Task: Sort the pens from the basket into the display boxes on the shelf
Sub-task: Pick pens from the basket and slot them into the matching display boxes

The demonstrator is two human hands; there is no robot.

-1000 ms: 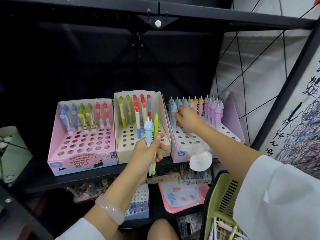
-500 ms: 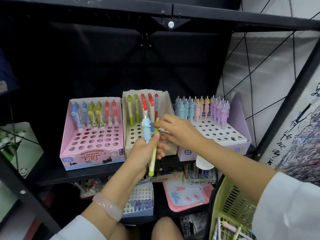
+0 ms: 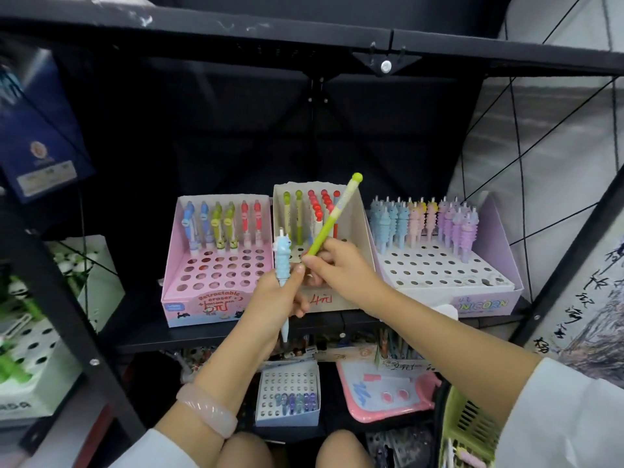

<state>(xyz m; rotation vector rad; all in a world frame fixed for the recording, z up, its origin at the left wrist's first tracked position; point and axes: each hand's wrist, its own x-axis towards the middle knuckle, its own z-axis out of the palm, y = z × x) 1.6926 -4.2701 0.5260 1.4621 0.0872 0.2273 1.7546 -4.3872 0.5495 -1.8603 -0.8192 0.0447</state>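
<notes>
My left hand (image 3: 277, 298) grips a blue unicorn pen (image 3: 283, 261) upright in front of the cream display box (image 3: 358, 228). Just to its right, my right hand (image 3: 341, 268) pinches a green pen (image 3: 332, 217) by its lower end, with the ball top tilted up and to the right over that box. On the shelf stand three boxes: a pink box (image 3: 175, 275) at the left with blue, green and red pens, the cream one in the middle, and a lilac unicorn box (image 3: 486, 300) at the right. A green basket (image 3: 467, 430) sits at the lower right.
A black shelf frame (image 3: 304, 35) crosses overhead, and a slanted black post (image 3: 64, 298) stands at the left. The lower shelf holds a small white pen box (image 3: 287, 383) and a pink board (image 3: 388, 396). Green-and-white boxes (image 3: 30, 349) sit at the far left.
My right hand left the lilac unicorn box, came over to my left hand and took the green pen from it. The left hand now holds only the blue unicorn pen.
</notes>
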